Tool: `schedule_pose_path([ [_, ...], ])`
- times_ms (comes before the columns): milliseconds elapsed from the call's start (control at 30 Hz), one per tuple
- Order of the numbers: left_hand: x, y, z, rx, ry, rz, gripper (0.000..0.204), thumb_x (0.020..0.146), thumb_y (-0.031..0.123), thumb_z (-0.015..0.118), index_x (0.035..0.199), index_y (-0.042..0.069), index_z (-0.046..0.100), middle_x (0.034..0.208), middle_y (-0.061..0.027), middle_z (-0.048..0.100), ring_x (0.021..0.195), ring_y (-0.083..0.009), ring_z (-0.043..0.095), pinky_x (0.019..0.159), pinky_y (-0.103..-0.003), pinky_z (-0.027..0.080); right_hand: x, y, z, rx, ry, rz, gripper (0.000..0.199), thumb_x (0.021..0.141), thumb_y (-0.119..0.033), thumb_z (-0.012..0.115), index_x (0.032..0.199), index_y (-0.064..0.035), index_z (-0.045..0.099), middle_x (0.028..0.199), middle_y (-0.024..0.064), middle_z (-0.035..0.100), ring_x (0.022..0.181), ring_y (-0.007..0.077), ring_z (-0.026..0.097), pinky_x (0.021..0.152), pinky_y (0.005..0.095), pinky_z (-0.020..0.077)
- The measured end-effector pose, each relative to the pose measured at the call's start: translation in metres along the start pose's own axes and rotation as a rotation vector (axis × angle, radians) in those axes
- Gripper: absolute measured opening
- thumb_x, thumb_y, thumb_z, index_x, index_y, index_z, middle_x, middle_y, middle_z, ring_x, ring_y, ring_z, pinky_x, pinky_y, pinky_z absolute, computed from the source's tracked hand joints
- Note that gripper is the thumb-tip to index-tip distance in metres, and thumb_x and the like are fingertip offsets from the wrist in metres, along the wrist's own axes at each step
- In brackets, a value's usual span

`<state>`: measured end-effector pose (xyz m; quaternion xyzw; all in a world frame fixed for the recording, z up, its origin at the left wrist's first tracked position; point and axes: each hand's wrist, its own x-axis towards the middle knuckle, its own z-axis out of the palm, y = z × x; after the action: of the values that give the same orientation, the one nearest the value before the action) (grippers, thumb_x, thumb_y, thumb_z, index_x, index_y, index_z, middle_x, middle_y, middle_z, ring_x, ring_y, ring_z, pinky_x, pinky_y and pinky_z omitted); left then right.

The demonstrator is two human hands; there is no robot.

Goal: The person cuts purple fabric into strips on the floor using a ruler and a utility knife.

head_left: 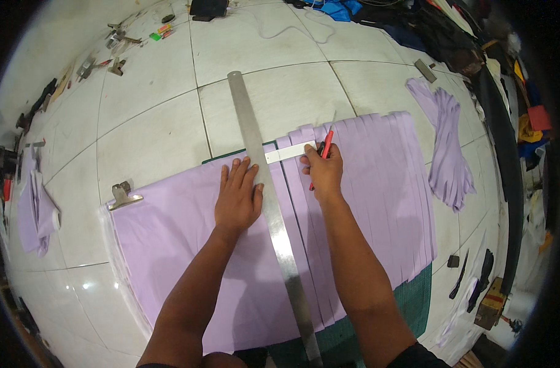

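Lilac fabric [169, 239] lies spread over a green cutting mat [415, 300], its right part cut into narrow parallel strips [378, 178]. A long steel ruler [249, 122] crosses the fabric from top to bottom. My left hand [238, 199] rests flat on the fabric, fingers apart, its thumb against the ruler's left edge. Between the fingers of my right hand [326, 172] is a slim red craft knife [327, 144], thin tip pointing up and away. The same hand pinches the end of a short white strip [287, 153], which reaches left to the ruler.
A metal bulldog clip [125, 196] grips the fabric's upper left corner. Bundled lilac strips [448, 147] lie at right on the tiled floor, and folded lilac cloth [35, 211] at left. Dark cloth [409, 24] and clutter line the right side; small tools lie upper left.
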<state>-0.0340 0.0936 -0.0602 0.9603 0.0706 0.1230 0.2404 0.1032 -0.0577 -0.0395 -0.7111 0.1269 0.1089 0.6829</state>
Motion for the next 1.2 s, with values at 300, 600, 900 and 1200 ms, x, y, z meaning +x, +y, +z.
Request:
schedule_pose_path([
  [300, 0.0008, 0.0014, -0.0008, -0.006, 0.024, 0.008, 0.041, 0.093, 0.018, 0.055, 0.132, 0.003, 0.052, 0.144, -0.0207, 0.045, 0.139, -0.0393, 0.037, 0.118, -0.054, 0.021, 0.002, 0.001, -0.0032, 0.004, -0.034, -0.014, 0.019, 0.087, -0.012, 0.068, 0.097, -0.0023, 0.054, 0.085, 0.0092, 0.066, 0.068, 0.015, 0.066, 0.052, 0.0283, 0.0531],
  [600, -0.0014, -0.0016, 0.0001, 0.001, 0.028, -0.011, 0.047, 0.095, 0.021, 0.054, 0.136, 0.001, 0.045, 0.148, -0.0218, 0.04, 0.144, -0.0398, 0.029, 0.121, -0.052, 0.015, -0.0022, -0.0035, -0.0036, -0.002, -0.026, 0.056, 0.019, 0.09, -0.01, 0.067, 0.102, -0.0026, 0.053, 0.091, 0.0066, 0.062, 0.074, 0.0147, 0.067, 0.055, 0.0265, 0.0517],
  [900, 0.0003, -0.0006, -0.0015, 0.012, 0.002, -0.016, 0.049, 0.094, 0.022, 0.053, 0.137, 0.001, 0.046, 0.148, -0.0222, 0.041, 0.142, -0.0405, 0.032, 0.12, -0.053, 0.017, -0.0028, 0.0005, -0.0015, 0.009, -0.003, 0.011, 0.02, 0.09, -0.011, 0.066, 0.101, -0.0014, 0.053, 0.089, 0.009, 0.063, 0.074, 0.0162, 0.068, 0.055, 0.0279, 0.0552],
  [1200, 0.0013, -0.0003, 0.0004, 0.041, 0.028, -0.007, 0.048, 0.093, 0.023, 0.053, 0.135, 0.0, 0.048, 0.148, -0.0209, 0.042, 0.14, -0.0411, 0.035, 0.118, -0.054, 0.02, -0.0017, 0.0011, -0.0016, -0.02, 0.005, -0.001, 0.021, 0.09, -0.011, 0.067, 0.101, -0.0004, 0.052, 0.088, 0.0096, 0.064, 0.074, 0.017, 0.068, 0.055, 0.0289, 0.0557],
])
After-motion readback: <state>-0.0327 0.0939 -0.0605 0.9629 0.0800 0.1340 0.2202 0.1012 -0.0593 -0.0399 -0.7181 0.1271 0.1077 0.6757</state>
